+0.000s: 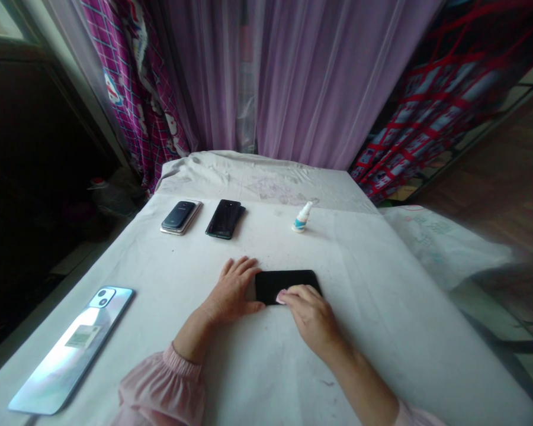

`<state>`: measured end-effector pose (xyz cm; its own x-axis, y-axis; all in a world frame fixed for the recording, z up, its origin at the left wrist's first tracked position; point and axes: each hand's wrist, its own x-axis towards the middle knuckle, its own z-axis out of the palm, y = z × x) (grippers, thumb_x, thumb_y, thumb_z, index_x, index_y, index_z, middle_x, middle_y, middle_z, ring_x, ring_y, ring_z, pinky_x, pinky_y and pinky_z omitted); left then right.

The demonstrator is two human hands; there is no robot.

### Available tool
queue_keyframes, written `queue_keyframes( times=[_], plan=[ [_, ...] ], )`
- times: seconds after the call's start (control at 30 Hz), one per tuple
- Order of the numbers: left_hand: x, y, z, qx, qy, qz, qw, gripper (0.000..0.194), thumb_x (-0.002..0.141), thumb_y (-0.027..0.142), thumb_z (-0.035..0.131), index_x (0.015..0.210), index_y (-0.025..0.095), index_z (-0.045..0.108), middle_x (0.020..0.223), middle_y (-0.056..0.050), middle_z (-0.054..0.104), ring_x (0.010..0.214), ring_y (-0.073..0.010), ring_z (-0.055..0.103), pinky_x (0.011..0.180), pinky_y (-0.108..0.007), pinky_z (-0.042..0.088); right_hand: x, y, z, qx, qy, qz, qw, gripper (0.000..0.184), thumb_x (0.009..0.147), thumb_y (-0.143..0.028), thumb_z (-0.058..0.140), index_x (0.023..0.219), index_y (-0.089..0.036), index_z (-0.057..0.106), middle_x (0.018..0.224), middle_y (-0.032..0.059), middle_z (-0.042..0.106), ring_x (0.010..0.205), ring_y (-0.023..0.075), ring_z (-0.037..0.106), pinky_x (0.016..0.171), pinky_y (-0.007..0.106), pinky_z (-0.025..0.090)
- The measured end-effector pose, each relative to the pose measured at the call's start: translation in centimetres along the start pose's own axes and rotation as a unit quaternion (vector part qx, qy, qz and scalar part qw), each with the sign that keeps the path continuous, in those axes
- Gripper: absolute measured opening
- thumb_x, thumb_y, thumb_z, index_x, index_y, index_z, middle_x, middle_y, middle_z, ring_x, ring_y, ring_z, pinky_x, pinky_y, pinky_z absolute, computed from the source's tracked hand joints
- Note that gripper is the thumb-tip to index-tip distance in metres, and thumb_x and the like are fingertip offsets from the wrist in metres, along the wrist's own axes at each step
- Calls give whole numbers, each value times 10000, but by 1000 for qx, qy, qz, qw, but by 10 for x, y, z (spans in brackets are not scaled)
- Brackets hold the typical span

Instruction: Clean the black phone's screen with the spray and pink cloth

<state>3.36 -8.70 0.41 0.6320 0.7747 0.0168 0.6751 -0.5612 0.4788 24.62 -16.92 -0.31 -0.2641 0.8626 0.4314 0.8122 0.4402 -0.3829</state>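
Observation:
A black smartphone (269,283) lies flat, long side across, on the white-covered table. My left hand (233,291) braces its left end, thumb at the near corner and index finger at the far corner, the other fingers spread on the cloth. My right hand (313,316) pinches a small pink cloth (281,296) and presses it on the phone's dark face near the lower edge. That hand covers the phone's lower right part. Beyond the phone stands a small white spray bottle (301,219) with a blue label.
Two stacked phones (180,215) lie at the back left, beside another pair of dark phones (224,219). A large silvery-blue phone (77,349) rests back up along the left table edge. Purple curtains (302,77) hang behind the table. A white plastic bag (444,242) is at the right.

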Motion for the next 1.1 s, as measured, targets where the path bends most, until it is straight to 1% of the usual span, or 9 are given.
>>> queue_keyframes(
  times=[0.17, 0.27, 0.4, 0.53, 0.63, 0.73, 0.83, 0.97, 1.1],
  plan=[
    [1, -2, 1, 3, -5, 5, 1000, 789, 648, 476, 802, 1326, 207, 499, 1478, -148, 420, 1406, -345, 287, 1144, -582, 128, 35, 16, 11, -25, 1, 10, 1000, 266, 900, -69, 490, 952, -214, 706, 898, 61, 673, 858, 196, 595, 795, 315, 498],
    [0, -2, 1, 6, -3, 8, 1000, 783, 644, 484, 801, 1316, 216, 504, 1475, -147, 425, 1402, -343, 296, 1141, -585, 135, 48, 23, 18, -53, 13, 27, 998, 284, 891, -56, 483, 943, -216, 712, 894, 66, 677, 859, 199, 595, 801, 313, 490],
    [0, -2, 2, 5, 4, 8, 1000, 778, 643, 466, 796, 1316, 216, 494, 1479, -149, 415, 1403, -345, 292, 1140, -591, 135, 41, 31, 15, -57, 21, 33, 998, 296, 895, -66, 467, 962, -216, 713, 912, 68, 684, 871, 199, 599, 806, 311, 490],
    [-1, -2, 4, -5, 16, 7, 1000, 761, 650, 406, 790, 1314, 207, 476, 1476, -153, 416, 1405, -337, 293, 1147, -583, 131, 24, 47, -3, -65, 31, 67, 995, 283, 906, -103, 460, 949, -215, 716, 933, 62, 697, 867, 204, 607, 804, 326, 493],
    [-1, -4, 6, -13, 27, 7, 1000, 733, 657, 377, 785, 1298, 196, 479, 1467, -160, 426, 1400, -335, 304, 1145, -585, 137, 19, 56, -12, -67, 23, 81, 994, 282, 910, -123, 457, 939, -223, 719, 940, 57, 705, 867, 207, 610, 806, 337, 494],
    [0, -5, 7, -16, 32, 11, 999, 731, 649, 373, 798, 1286, 192, 488, 1465, -162, 428, 1397, -343, 307, 1142, -592, 135, 28, 50, -9, -54, 1, 61, 997, 288, 906, -106, 461, 933, -227, 721, 934, 55, 707, 870, 201, 608, 807, 328, 490],
    [0, -5, 8, -13, 31, 11, 999, 744, 648, 397, 806, 1289, 188, 491, 1458, -165, 436, 1397, -343, 306, 1143, -587, 138, 45, 31, 1, -29, -33, 42, 998, 282, 895, -81, 486, 933, -230, 722, 939, 48, 710, 897, 191, 601, 829, 308, 481],
    [0, -5, 7, -2, 20, 6, 1000, 787, 653, 406, 804, 1333, 201, 464, 1467, -161, 427, 1405, -342, 290, 1138, -598, 130, 68, 8, 11, -8, -92, 39, 995, 265, 888, -76, 520, 935, -232, 729, 940, 37, 714, 918, 186, 596, 840, 294, 468],
    [0, -5, 6, -1, 20, 10, 1000, 789, 663, 424, 792, 1346, 211, 458, 1469, -156, 427, 1403, -341, 294, 1135, -600, 134, 76, 4, 9, -7, -121, 38, 992, 272, 892, -73, 513, 953, -233, 724, 956, 34, 717, 931, 177, 598, 850, 285, 457]
  ],
)
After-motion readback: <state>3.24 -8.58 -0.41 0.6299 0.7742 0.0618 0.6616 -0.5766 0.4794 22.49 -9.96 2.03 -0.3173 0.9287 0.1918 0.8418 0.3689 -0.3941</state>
